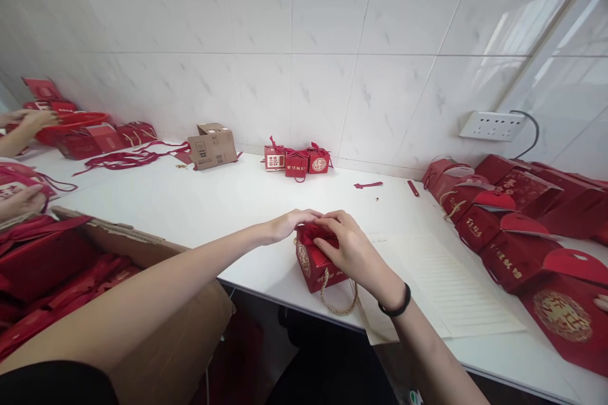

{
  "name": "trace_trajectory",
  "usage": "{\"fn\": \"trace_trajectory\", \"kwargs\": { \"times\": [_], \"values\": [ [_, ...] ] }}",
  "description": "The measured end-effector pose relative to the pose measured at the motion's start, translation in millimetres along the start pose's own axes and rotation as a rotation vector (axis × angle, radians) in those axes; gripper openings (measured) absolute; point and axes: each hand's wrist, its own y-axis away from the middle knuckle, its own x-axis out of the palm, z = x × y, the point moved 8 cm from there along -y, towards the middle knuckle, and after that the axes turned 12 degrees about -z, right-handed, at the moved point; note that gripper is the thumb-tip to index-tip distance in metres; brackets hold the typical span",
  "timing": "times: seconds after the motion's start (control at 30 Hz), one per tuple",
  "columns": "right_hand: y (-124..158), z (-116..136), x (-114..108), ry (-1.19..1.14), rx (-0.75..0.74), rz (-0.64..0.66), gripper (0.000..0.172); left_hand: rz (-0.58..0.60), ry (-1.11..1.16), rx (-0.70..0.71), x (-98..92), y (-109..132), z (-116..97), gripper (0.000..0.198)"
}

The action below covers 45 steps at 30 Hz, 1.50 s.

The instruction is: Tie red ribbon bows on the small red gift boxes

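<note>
We see a black sleeve (57, 385) ending above the bare left forearm (175, 275), a slim black band (406, 301) circling the right wrist (387, 285), and black clothing (327, 370) below the desk's front edge (266, 289).

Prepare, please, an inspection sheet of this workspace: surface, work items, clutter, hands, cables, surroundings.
Surface: white table; papers near the right forearm.
Work items: red box with gold handle; more boxes at right.
Clutter: ribbons, red scrap, small carton.
Hands: left hand and right hand at the red box's top; grip unclear.
Cables: black cable at wall socket.
Surroundings: tiled wall; other people's hands at left.
</note>
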Motion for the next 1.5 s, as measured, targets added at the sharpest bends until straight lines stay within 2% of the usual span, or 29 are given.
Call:
{"fn": "trace_trajectory", "kwargs": {
  "times": [0.13, 0.33, 0.43, 0.53, 0.63, 0.73, 0.87, 0.97, 1.2, 1.33, 1.5],
  "values": [
    [1, -1, -6, 0.049, -0.015, -0.050, 0.008, -0.020, -0.066, 0.007, -0.3, 2, -4, 0.030],
    [19, 16, -22, 0.064, -0.031, -0.236, 0.009, -0.015, -0.248, 0.128, 5.1, 8, -22, 0.041],
    [30, 22, -23, 0.035, -0.017, -0.305, 0.010, 0.003, -0.342, 0.151, 9.2, 11, -27, 0.036],
    [39, 25, -26, 0.027, -0.019, -0.391, 0.009, 0.085, -0.442, 0.200, 16.6, 17, -32, 0.023],
    [46, 27, -28, 0.041, -0.053, -0.452, 0.010, 0.197, -0.541, 0.263, 24.3, 28, -36, 0.032],
    [51, 28, -28, 0.047, -0.095, -0.478, 0.014, 0.227, -0.629, 0.295, 26.3, 34, -37, 0.046],
    [54, 33, -30, 0.042, -0.177, -0.506, 0.020, 0.202, -0.612, 0.350, 26.5, 33, -37, 0.034],
    [54, 34, -30, 0.042, -0.180, -0.496, 0.021, 0.153, -0.580, 0.376, 23.4, 28, -35, 0.031],
    [54, 35, -31, 0.060, -0.185, -0.472, 0.020, 0.153, -0.538, 0.285, 21.2, 30, -34, 0.025],
    [54, 36, -31, 0.077, -0.173, -0.467, 0.020, 0.182, -0.605, 0.310, 22.8, 32, -37, 0.029],
    [57, 35, -33, 0.070, -0.163, -0.476, 0.021, 0.150, -0.583, 0.307, 19.9, 28, -35, 0.015]
  ]
}}
